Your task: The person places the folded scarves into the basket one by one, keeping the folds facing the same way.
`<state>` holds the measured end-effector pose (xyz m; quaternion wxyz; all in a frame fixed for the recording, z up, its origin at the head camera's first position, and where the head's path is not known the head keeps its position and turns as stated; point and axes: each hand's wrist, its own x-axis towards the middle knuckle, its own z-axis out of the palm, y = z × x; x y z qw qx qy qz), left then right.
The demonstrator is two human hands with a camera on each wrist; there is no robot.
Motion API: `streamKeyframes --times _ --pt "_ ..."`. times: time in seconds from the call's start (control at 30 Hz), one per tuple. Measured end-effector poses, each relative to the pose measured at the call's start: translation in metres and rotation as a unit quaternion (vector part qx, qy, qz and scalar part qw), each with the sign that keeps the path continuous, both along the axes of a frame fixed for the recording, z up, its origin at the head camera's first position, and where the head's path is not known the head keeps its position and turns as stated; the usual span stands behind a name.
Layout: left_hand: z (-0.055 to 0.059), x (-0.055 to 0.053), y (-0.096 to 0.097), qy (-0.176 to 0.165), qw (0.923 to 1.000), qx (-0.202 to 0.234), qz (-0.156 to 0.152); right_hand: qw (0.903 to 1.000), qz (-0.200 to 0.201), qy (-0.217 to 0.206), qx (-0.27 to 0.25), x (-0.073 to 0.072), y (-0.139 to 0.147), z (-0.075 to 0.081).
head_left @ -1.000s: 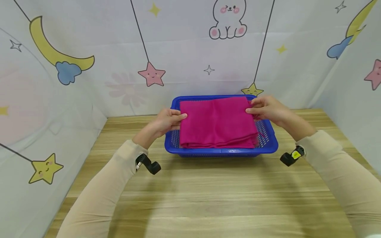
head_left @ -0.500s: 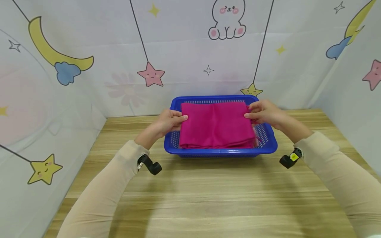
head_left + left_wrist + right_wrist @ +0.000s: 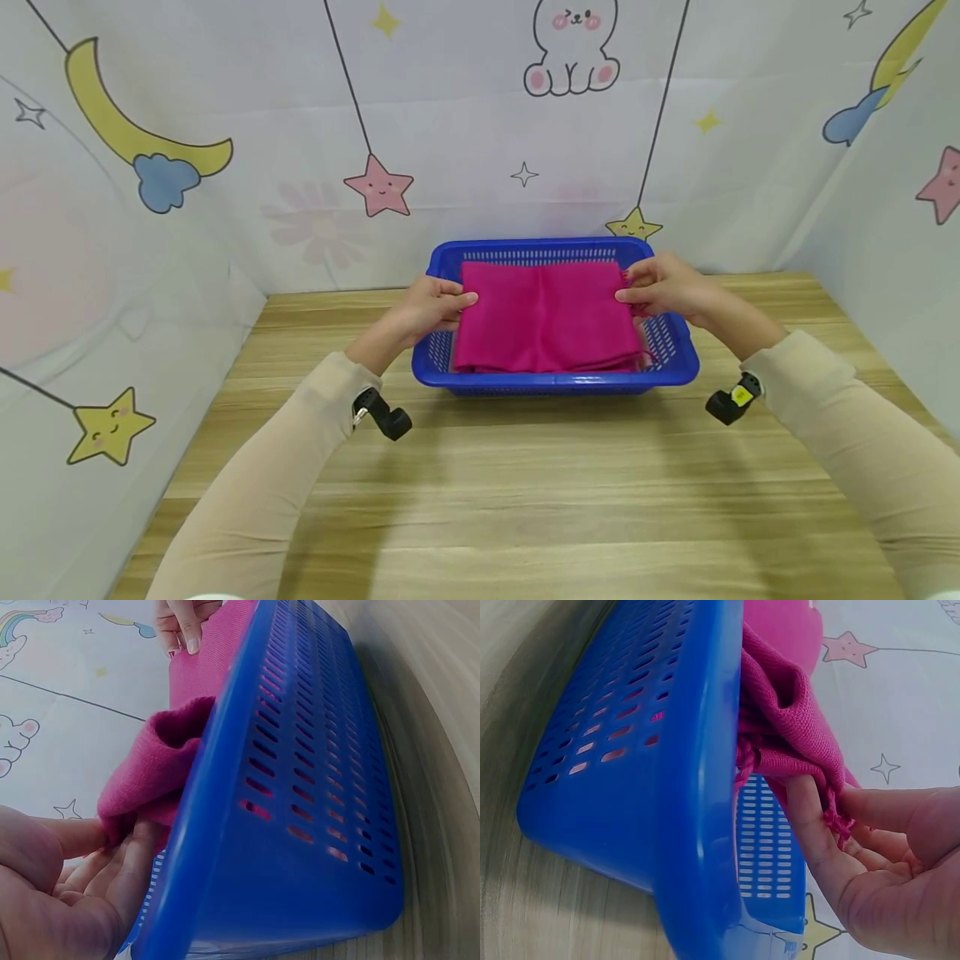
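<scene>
A folded magenta scarf [image 3: 547, 321] with a fringed right edge lies in the blue plastic basket [image 3: 558, 380], its far side raised between the hands. My left hand [image 3: 429, 308] pinches its left edge, thumb on top and fingers beneath. At the opposite edge my right hand [image 3: 670, 287] pinches a corner in the same way. In the right wrist view, fringe strands [image 3: 838, 821] hang between the thumb and fingers. The left wrist view shows a rolled fold of the scarf [image 3: 154, 761] above the basket rim. Something pale shows under the scarf at its right front corner.
The basket stands at the back of a wooden table [image 3: 525, 492], close to a white cloth backdrop [image 3: 465, 125] printed with stars and moons. More of the cloth rises at both sides. Each wrist wears a black camera mount [image 3: 392, 421].
The scarf's far edge has come down and slightly toward me, showing more of the basket's back wall. My right hand has lowered a little; both hands keep their hold.
</scene>
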<state>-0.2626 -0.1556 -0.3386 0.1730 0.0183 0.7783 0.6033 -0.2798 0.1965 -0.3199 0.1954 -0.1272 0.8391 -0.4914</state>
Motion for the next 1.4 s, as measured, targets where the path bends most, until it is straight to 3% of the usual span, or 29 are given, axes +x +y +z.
streamKeyframes --times 0.33,0.83,1.1,1.4 --pt "-0.003 -0.0001 0.0035 0.011 0.9997 -0.02 -0.004 0.9995 0.008 0.016 0.027 -0.0004 -0.0025 -0.0036" --pt "-0.0061 -0.0018 0.0024 0.031 0.998 -0.054 -0.011 0.9988 0.014 0.009 0.046 0.0039 -0.0062 -0.0058" --pt "-0.0035 0.0003 0.0006 0.024 0.9978 -0.062 0.006 0.9902 0.025 0.056 0.125 0.0027 -0.0059 -0.008" --pt "0.0016 0.0036 -0.002 0.019 0.9982 -0.056 -0.006 0.9843 0.037 0.082 0.152 0.0018 0.0003 -0.0094"
